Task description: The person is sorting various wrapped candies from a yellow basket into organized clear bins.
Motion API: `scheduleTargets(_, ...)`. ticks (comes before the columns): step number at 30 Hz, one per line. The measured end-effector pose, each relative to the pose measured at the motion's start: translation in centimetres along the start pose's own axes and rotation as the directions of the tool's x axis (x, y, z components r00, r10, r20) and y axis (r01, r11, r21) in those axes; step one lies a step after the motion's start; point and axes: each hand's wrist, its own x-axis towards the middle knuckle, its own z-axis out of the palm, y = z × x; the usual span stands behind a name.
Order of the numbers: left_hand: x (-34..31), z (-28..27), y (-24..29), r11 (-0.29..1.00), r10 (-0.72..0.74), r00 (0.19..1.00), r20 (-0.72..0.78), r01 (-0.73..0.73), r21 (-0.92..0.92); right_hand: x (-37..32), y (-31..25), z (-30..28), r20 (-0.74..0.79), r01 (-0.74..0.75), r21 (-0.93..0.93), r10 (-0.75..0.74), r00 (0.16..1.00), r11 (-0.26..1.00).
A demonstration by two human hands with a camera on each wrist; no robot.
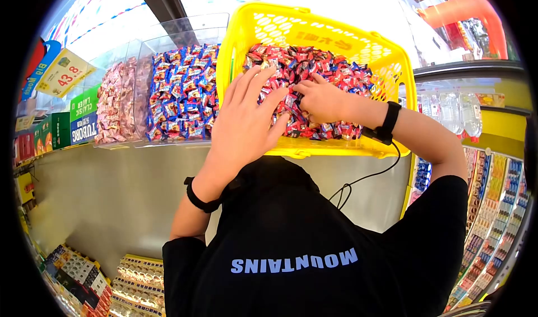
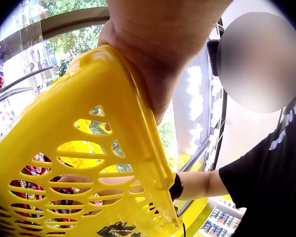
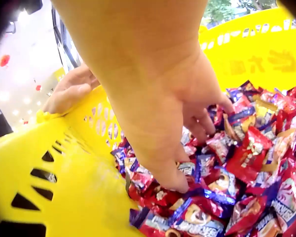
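Observation:
My left hand [image 1: 242, 118] lies over the left rim of a yellow basket [image 1: 330, 28], fingers extended above the wrapped candies [image 1: 342, 70] inside. In the right wrist view, that left hand [image 3: 71, 91] touches the basket rim. Among the red and blue wrappers is my right hand [image 1: 322, 101], its fingers spread and slightly bent. The right wrist view shows the right hand [image 3: 160, 111] with its fingertips touching the candies [image 3: 249, 155]; no candy is visibly gripped. Some fingertips are hidden between wrappers.
Left of the basket stand clear bins of blue-wrapped candies [image 1: 185, 93] and pink-wrapped candies [image 1: 116, 101]. A price sign [image 1: 66, 73] is at the far left. Bottles [image 1: 469, 112] and stocked shelves [image 1: 487, 205] stand on the right. A black cable [image 1: 367, 178] hangs from the right wrist.

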Motion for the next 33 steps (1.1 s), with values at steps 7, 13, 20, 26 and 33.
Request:
scheduleTargets(7,0.0,-0.1,0.2,1.000,0.000,1.000,0.021,0.000,0.004,-3.4,-0.2,-6.4,-0.289,0.053,0.165,-0.003,0.957,0.985)
scheduleTargets(13,1.1,-0.7,1.9,0.988,0.139,0.989,0.041,-0.135,-0.073,-7.3,-5.5,-8.4,-0.674,0.008,0.027,0.012,0.739,1.000)
scheduleTargets(20,1.7,-0.2,3.3,0.978,0.202,0.979,0.008,-0.203,0.040,-9.4,-7.1,-6.1,-0.768,0.053,0.315,0.222,0.601,0.948)
scheduleTargets(26,1.0,0.4,5.2,0.974,0.205,0.978,-0.032,-0.201,0.104,-10.7,-7.7,-3.8,-0.815,-0.020,0.322,0.288,0.503,0.946)
scheduleTargets(33,-0.9,-0.4,6.7,0.975,0.137,0.991,0.005,-0.135,0.178,-10.1,-8.1,-2.7,-0.854,0.084,0.298,0.226,0.469,0.951)
